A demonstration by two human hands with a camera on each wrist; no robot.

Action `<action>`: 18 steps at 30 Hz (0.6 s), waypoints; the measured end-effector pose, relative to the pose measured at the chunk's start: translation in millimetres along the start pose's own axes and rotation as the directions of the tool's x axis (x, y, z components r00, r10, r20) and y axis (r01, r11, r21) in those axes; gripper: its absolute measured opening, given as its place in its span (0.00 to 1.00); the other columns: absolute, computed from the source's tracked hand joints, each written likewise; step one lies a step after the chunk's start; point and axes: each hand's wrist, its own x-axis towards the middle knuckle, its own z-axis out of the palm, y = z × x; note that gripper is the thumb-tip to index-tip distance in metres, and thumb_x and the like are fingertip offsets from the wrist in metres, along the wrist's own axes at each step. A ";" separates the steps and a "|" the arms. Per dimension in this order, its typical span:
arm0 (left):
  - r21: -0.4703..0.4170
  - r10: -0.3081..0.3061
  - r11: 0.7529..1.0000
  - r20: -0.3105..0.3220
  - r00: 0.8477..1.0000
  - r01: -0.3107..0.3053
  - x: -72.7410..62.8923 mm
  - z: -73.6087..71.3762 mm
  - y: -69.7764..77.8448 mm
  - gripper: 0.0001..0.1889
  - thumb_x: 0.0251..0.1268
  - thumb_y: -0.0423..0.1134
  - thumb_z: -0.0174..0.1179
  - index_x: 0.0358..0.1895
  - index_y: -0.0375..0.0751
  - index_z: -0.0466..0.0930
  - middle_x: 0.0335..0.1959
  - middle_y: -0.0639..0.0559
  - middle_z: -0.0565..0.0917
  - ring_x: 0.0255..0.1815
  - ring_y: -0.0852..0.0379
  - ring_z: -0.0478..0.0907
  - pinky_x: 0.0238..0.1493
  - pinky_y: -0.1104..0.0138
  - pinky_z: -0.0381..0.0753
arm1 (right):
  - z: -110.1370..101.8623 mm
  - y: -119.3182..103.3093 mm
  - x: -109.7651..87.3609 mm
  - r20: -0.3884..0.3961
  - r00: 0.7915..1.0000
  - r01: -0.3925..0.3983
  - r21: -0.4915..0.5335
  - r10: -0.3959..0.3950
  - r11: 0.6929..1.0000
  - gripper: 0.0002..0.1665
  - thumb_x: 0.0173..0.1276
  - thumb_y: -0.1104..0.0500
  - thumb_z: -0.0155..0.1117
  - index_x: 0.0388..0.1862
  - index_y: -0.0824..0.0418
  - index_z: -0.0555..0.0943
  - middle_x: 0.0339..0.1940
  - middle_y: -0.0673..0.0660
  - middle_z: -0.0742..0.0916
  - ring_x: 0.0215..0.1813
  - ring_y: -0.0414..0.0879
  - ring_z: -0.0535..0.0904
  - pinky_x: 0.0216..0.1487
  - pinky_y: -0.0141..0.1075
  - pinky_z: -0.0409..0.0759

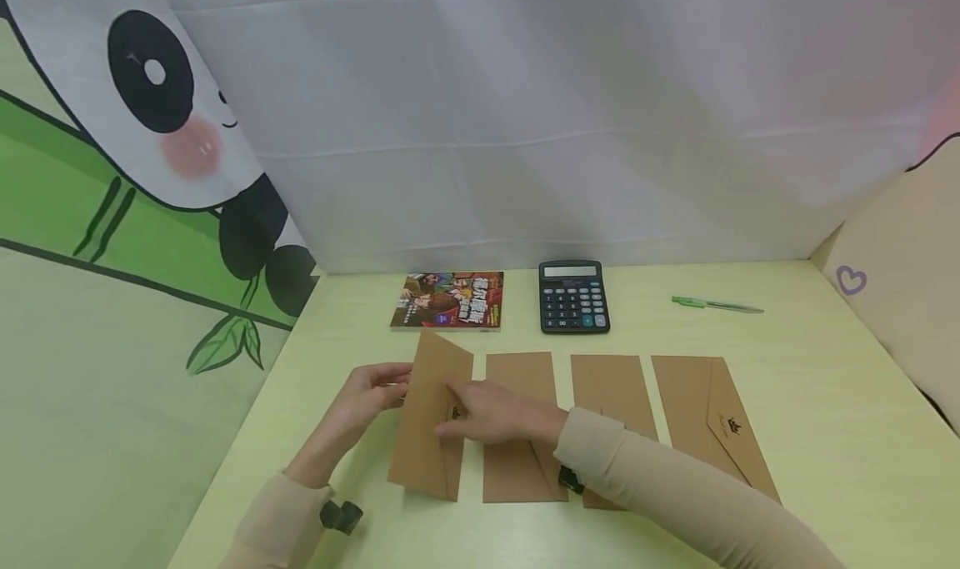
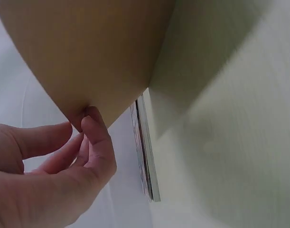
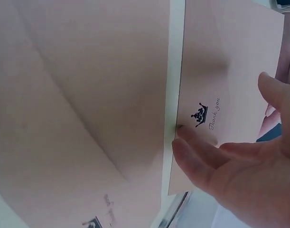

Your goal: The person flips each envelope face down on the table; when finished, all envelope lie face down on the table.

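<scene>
The leftmost of several brown kraft envelopes stands tilted up, its lower edge near the table. My left hand is at its left edge. In the left wrist view the left hand's curled fingers hold the back of the envelope near a corner, the thumb tip at the edge. My right hand reaches across to the front of that envelope. In the right wrist view its fingertips touch the face beside a crown print, the thumb apart.
Three more envelopes lie in a row: one under the right hand, another partly beneath the right forearm, and the last on the right. Behind them are a colourful book, a black calculator and a green pen.
</scene>
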 end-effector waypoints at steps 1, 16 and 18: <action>-0.009 0.004 1.000 0.007 1.000 -0.004 -0.3 0.8 0.1 0.18 0.68 0.26 0.50 0.60 0.25 0.72 0.52 0.36 0.79 0.49 0.46 0.79 0.48 0.58 0.77 | -0.1 -0.2 -0.5 0.000 1.000 -0.007 0.020 0.007 1.000 0.49 0.66 0.36 0.58 0.73 0.66 0.56 0.55 0.58 0.80 0.52 0.42 0.76 0.54 0.36 0.72; -0.134 -0.009 0.991 0.084 0.996 0.021 2.1 17.3 -8.3 0.20 0.70 0.33 0.53 0.62 0.29 0.71 0.62 0.39 0.73 0.61 0.44 0.71 0.56 0.53 0.71 | -1.9 -2.7 -5.0 -0.027 0.999 -0.017 0.207 0.023 0.978 0.55 0.66 0.27 0.47 0.77 0.61 0.46 0.68 0.61 0.70 0.64 0.47 0.70 0.59 0.38 0.69; -0.152 -0.024 0.988 0.085 0.996 0.037 2.2 19.5 -10.1 0.20 0.70 0.33 0.53 0.63 0.30 0.71 0.62 0.41 0.73 0.61 0.45 0.70 0.57 0.52 0.70 | -2.1 -4.3 -5.7 -0.017 0.999 -0.025 0.203 0.029 0.979 0.56 0.65 0.26 0.46 0.78 0.59 0.44 0.69 0.61 0.70 0.63 0.48 0.71 0.59 0.38 0.69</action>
